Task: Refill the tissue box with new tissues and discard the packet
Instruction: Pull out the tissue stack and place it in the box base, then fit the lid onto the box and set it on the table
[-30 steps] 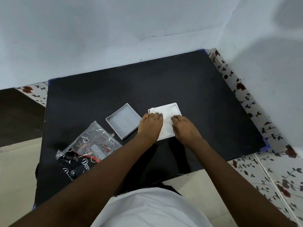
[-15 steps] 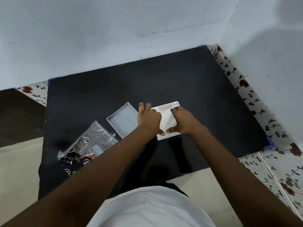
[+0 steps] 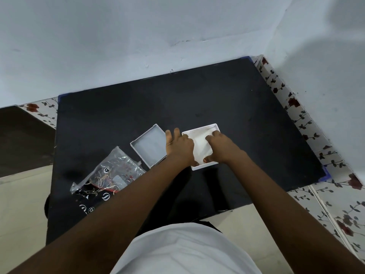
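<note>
1. The tissue box sits open on the black tabletop, slightly right of centre and toward your near edge; it is a white, square, shallow tray.
2. Inside it lie the white tissues, filling the space between your two hands.
3. Your left hand rests at the box's left edge, palm down, two fingers stretched flat over the tabletop and the others curled onto the tissues; it presses rather than grips.
4. Your right hand is inside the box on the right side, fingers bent down onto the tissues and the thumb tip showing near the front wall; whether it pinches a tissue or only pushes on it you cannot tell.
5. The box lid, grey-white, lies inner side up just left of the box, partly under your left hand.
6. The packet, crinkled clear plastic with black, red and gold print, lies further left near the tabletop's front edge, partly hidden by your left forearm.
7. The tabletop stands against a pale wall, with flower-patterned tiles along its right side.
</note>
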